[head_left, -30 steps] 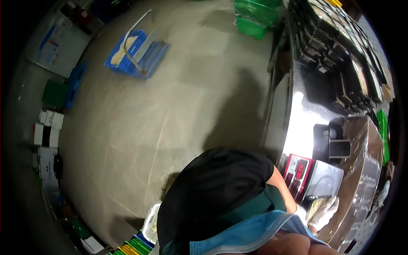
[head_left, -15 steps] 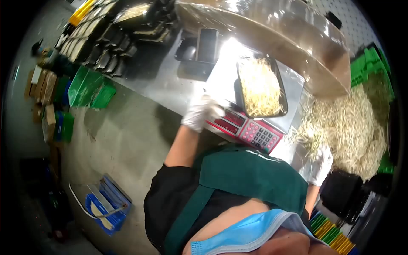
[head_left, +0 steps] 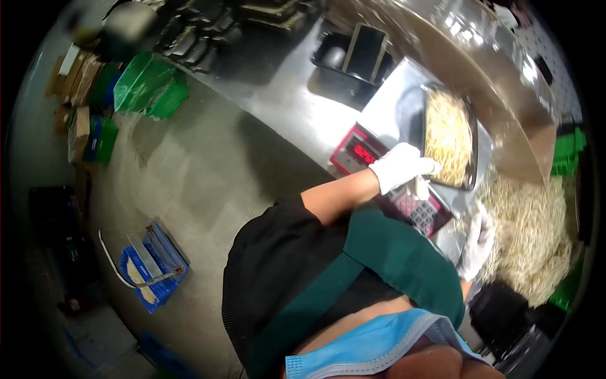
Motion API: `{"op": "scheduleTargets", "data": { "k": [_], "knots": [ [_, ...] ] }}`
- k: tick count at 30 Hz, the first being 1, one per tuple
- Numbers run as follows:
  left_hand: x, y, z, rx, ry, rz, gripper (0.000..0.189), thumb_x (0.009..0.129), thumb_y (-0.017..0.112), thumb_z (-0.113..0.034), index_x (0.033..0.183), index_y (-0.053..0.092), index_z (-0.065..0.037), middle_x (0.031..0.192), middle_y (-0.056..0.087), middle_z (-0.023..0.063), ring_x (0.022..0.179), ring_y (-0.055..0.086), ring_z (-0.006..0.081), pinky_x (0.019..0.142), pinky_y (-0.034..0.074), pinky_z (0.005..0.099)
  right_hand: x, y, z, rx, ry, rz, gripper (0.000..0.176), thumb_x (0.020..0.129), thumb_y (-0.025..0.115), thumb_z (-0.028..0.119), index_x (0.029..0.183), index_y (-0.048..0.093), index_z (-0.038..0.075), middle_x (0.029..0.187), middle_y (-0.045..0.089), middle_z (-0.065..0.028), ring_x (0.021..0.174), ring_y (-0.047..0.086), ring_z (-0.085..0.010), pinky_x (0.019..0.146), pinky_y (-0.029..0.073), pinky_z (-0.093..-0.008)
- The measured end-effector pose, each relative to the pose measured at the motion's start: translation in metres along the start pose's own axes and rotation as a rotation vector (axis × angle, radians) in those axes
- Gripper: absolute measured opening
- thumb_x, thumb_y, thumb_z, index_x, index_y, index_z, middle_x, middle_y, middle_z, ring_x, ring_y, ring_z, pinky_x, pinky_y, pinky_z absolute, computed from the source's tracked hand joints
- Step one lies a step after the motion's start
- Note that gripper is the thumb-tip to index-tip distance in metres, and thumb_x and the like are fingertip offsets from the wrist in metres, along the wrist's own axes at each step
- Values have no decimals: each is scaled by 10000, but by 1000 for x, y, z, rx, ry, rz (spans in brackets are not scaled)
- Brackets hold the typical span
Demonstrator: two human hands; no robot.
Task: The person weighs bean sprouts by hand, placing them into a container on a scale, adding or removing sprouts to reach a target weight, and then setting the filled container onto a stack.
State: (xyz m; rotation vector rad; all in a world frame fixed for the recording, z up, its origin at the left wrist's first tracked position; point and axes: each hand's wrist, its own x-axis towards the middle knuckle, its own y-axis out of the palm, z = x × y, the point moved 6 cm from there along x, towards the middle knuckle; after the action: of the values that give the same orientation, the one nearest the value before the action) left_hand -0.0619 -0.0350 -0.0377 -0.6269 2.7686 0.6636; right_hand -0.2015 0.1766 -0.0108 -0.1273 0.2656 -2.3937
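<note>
Red digits (head_left: pixel 365 153) on the scale (head_left: pixel 401 126)

**Blue basket (head_left: pixel 165 281) stood on the grey floor (head_left: pixel 208 177)**

Its pale handle (head_left: pixel 115 271) curved to one side, and something whitish lay inside. Well apart from it, a green bin (head_left: pixel 145 82) stood near brown cartons (head_left: pixel 81 82) and a smaller green container (head_left: pixel 107 140). On the table (head_left: pixel 268 101), a dark phone (head_left: pixel 366 52) rested across a black tray (head_left: pixel 326 53).
</note>
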Motion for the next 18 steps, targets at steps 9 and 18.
{"op": "scheduleTargets", "data": {
  "k": [9, 18],
  "knots": [
    [-59, -188, -151, -300, 1050, -312, 184, 822, 575, -66, 879, 626, 102, 630, 618, 158, 425, 568, 212, 432, 497, 325, -19, -26, -15, 83, 258, -264, 325, 937, 523, 206, 1194, 519, 8, 1026, 616, -71, 793, 546, -82, 724, 454, -211],
    [0, -332, -327, 185, 673, -924, 407, 889, 530, -391, 817, 637, -5, 662, 663, 136, 518, 590, 173, 479, 409, 248, -20, -4, -25, 68, 180, -228, 298, 938, 514, 141, 1180, 500, -31, 1011, 602, -85, 893, 553, -113, 831, 434, -252]
  ]
}}
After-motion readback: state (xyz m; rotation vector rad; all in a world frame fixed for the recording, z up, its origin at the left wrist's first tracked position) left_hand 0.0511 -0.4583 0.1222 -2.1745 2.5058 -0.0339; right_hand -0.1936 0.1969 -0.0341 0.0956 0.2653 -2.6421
